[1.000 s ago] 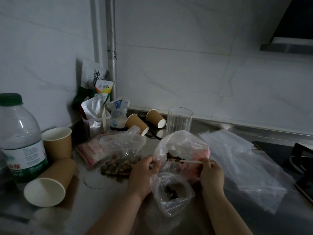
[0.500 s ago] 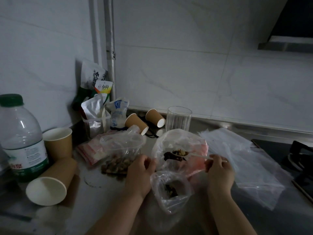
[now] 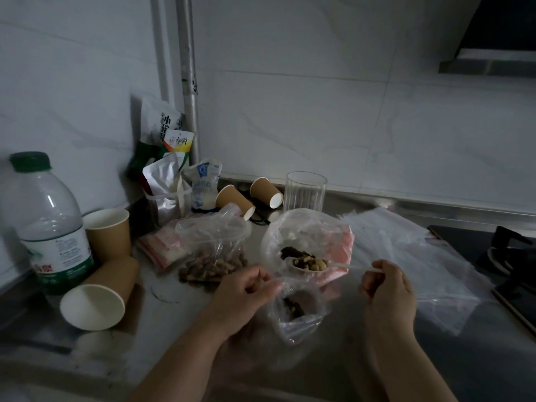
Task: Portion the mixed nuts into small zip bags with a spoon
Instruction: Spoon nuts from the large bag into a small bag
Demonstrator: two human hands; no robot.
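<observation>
Right hand [image 3: 387,288] fingers pinching loaded spoon [image 3: 311,264], left hand [image 3: 243,294] pinching small bag [image 3: 295,310] rim, packet writing unreadable

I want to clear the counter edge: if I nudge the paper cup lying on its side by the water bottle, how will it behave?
The paper cup lies on its side, so it would probably roll, likely in a curve since it tapers. It looks empty and thin-walled, so likely very light and easy to crush. The water bottle just behind it may stop it that way.
</observation>
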